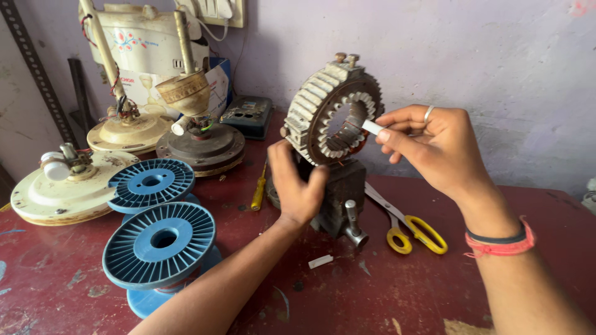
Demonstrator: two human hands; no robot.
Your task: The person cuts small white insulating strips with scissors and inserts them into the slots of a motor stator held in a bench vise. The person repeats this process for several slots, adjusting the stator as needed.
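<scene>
Working at red table (434, 291): fan stator (332, 115) upright on stand at table middle. Our left hand (297, 186), grip closed on stator's lower edge. Our right hand (434, 146), fingertips pinching white paper strip (372, 127) at stator slots.

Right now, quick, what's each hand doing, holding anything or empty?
Left hand: closed around the side of the stator core, steadying it on the vise.
Right hand: pinching a small white strip at the stator's slots.
</scene>
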